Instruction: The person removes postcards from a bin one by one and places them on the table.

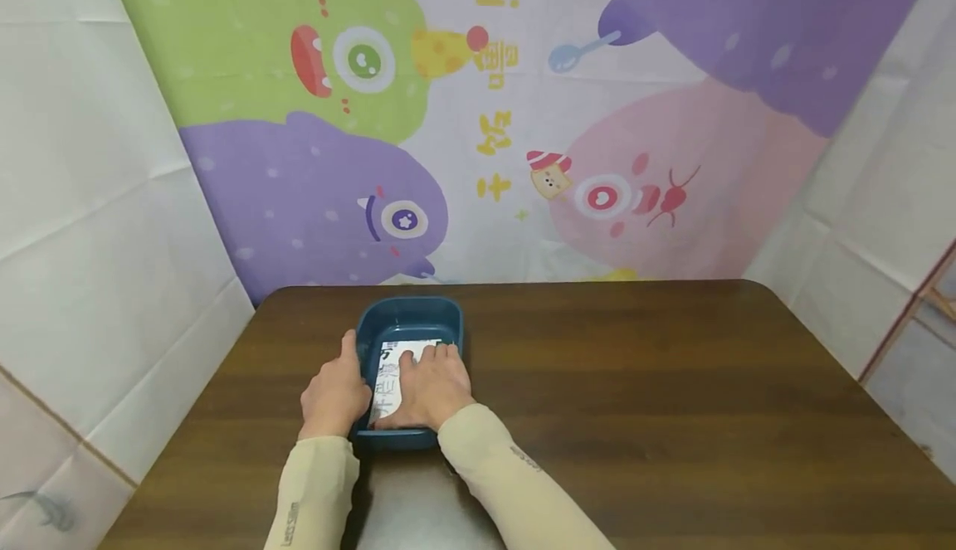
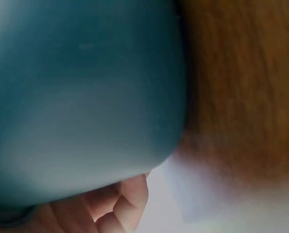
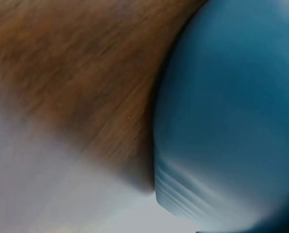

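Observation:
A dark blue plastic bin (image 1: 409,308) with rounded corners stands on the left half of the table. Inside it lies a flat white rectangle (image 1: 387,380), printed with black and grey characters. My left hand (image 1: 334,392) grips the bin's left side, its thumb at the rim and its index finger stretched along the wall. In the left wrist view, bent fingers (image 2: 130,196) lie against the bin's outer wall (image 2: 86,97). My right hand (image 1: 435,388) rests spread across the white piece and covers its right part. The right wrist view shows the bin's outside (image 3: 232,107), not that hand.
The brown wooden table (image 1: 642,384) extends far to the right of the bin. A greyish patch (image 1: 421,500) lies in front of the bin, between the forearms. Behind the table hangs a cartoon-printed cloth (image 1: 493,235), with white sheeting (image 1: 97,201) at the sides.

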Demonstrator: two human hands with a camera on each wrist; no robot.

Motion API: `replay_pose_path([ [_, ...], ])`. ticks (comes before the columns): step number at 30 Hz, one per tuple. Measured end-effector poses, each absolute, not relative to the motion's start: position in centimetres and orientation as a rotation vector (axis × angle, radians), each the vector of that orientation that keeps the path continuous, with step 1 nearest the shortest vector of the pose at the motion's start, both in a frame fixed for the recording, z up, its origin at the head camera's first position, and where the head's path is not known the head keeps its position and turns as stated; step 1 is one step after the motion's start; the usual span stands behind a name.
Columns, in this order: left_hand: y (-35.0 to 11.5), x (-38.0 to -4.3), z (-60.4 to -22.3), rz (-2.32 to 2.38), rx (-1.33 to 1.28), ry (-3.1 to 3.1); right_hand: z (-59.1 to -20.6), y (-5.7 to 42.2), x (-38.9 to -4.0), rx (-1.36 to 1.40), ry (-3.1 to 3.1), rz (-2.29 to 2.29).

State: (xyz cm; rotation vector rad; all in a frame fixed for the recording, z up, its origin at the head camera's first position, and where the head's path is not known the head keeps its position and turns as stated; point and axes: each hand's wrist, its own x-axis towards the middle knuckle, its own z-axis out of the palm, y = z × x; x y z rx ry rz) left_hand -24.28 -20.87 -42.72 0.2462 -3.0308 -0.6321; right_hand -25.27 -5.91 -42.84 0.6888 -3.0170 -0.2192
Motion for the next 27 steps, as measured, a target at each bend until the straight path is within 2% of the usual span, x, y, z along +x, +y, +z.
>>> replay_pose_path([
  [7,-20.6,-24.0,-42.8,-0.652,0.221,-3.025,-42.9,-5.4,-25.1,0.670,-2.964,-0.022],
  [16,-20.9,-24.1,-42.4,-0.665,0.239,-3.043,-42.6,-4.5,-25.8,0.719,-2.707,0.486],
  [27,-21.0,-24.2,-42.5,-0.725,0.260,-3.036,-43.1,-4.0,-25.4,0.753,-2.528,0.767],
])
